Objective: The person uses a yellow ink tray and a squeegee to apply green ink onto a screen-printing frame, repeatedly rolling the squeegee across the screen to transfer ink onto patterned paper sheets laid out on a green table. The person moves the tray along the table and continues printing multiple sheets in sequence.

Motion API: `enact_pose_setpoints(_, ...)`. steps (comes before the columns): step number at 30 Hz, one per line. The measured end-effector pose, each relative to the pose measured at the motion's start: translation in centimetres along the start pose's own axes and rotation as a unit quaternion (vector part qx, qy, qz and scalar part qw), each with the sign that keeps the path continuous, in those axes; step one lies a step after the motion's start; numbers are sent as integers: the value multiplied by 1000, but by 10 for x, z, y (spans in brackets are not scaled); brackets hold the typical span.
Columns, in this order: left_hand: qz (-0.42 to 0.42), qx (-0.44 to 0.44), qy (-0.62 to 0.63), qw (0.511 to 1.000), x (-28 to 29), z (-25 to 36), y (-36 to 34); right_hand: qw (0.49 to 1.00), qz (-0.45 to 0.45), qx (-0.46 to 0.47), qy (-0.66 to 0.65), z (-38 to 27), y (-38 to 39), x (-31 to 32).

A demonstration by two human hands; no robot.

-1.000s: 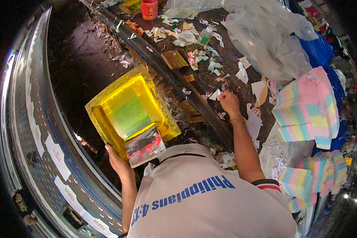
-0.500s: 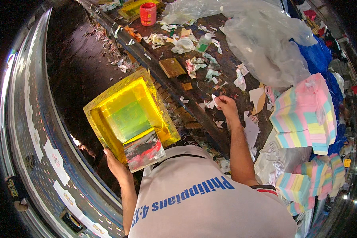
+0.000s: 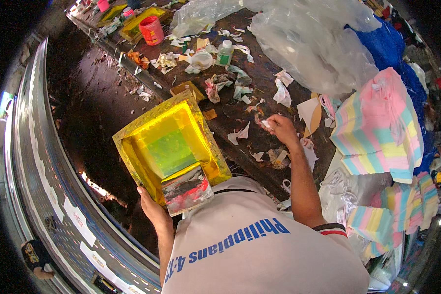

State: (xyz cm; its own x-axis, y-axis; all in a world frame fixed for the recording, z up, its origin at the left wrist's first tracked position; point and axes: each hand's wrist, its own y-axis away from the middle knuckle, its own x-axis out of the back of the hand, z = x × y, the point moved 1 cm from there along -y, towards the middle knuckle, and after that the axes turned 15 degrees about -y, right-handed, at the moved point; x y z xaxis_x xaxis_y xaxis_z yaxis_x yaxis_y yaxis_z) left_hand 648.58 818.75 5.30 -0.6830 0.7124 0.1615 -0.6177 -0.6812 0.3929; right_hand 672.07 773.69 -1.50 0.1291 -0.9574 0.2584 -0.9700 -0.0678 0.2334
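Observation:
My left hand (image 3: 154, 210) grips the lower left edge of a yellow-stained screen printing frame (image 3: 124, 145), tilted in front of my shirt. Its mesh shows a bright green rectangle (image 3: 170, 153) in the middle. A flat squeegee (image 3: 187, 190), smeared with black, grey and red ink, rests in the frame's near corner and overhangs its edge. Over the littered table my right hand (image 3: 284, 131) has thumb and fingers pinched on a small white scrap (image 3: 266, 124). Whether that scrap is paper or cloth I cannot tell.
Torn scraps (image 3: 282, 93), a green-labelled bottle (image 3: 225, 53) and a red tub (image 3: 151, 30) lie about the dark table (image 3: 259, 63). Clear plastic sheeting (image 3: 308, 49) spreads at the back. Striped pastel cloth stacks (image 3: 377, 132) stand at right; a long printing bench (image 3: 59, 171) curves along the left.
The view has swung, so the table's things sit farther left in the picture. The frame and squeegee appear slightly farther right. Both hands keep their hold.

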Motion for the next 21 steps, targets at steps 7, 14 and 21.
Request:
enact_pose_setpoints(7,-6,-43,-22,999,-10,9,-1,998,-30,8,50,-29,-24,9)
enact_pose_setpoints(14,9,-42,-16,999,-21,15,1,983,86,64,150,-19,-84,56)
enact_pose_setpoints(21,-5,-40,-28,999,-32,35,5,932,279,25,231,-2,-168,93)
